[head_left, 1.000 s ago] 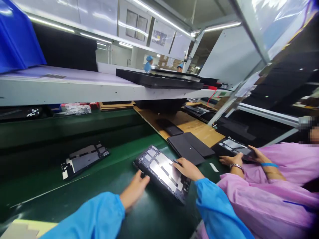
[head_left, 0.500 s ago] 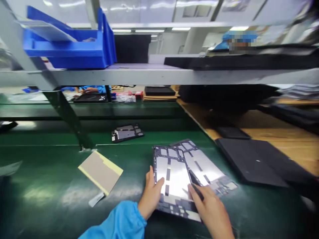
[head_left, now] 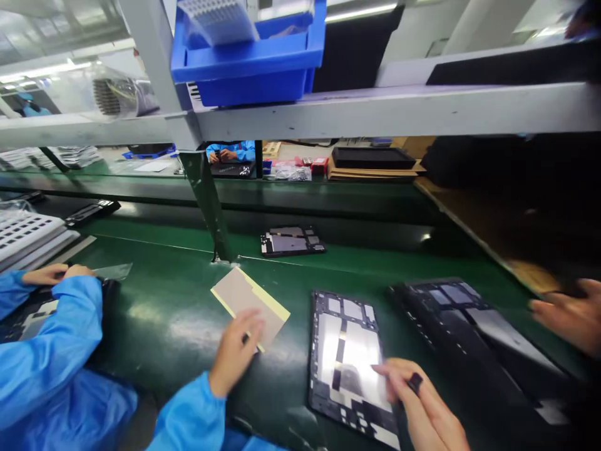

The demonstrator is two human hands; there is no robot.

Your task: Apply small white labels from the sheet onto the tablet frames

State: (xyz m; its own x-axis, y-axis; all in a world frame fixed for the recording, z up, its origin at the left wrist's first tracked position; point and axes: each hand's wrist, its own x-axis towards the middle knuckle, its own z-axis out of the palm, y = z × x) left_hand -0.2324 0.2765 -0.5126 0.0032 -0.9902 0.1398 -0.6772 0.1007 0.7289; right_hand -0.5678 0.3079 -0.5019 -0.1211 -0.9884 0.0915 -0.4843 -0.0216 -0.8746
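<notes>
An opened tablet (head_left: 348, 351), its silvery inside facing up, lies on the green bench. My right hand (head_left: 425, 401) is closed at its right edge, gripping a thin dark tool (head_left: 415, 382) whose kind I cannot make out. My left hand (head_left: 237, 351) reaches over the lower edge of a beige card with yellow borders (head_left: 248, 291). Its fingers are blurred, and a small dark spot shows among them; whether they grip anything is unclear. Farther right, more dark tablet parts (head_left: 469, 338) lie at a slant, partly in shadow.
Another opened tablet (head_left: 293, 241) lies farther back. A green post (head_left: 204, 207) rises behind the card to a shelf (head_left: 328, 113) with a blue bin (head_left: 253, 69). Co-workers' hands show at left (head_left: 61, 274) and right (head_left: 570, 313). White trays (head_left: 30, 235) are stacked far left.
The view has swung left. My left hand has let go of the tablet and moved onto the card. The tablet now rests on the bench. Co-workers' hands have come into view on both sides.
</notes>
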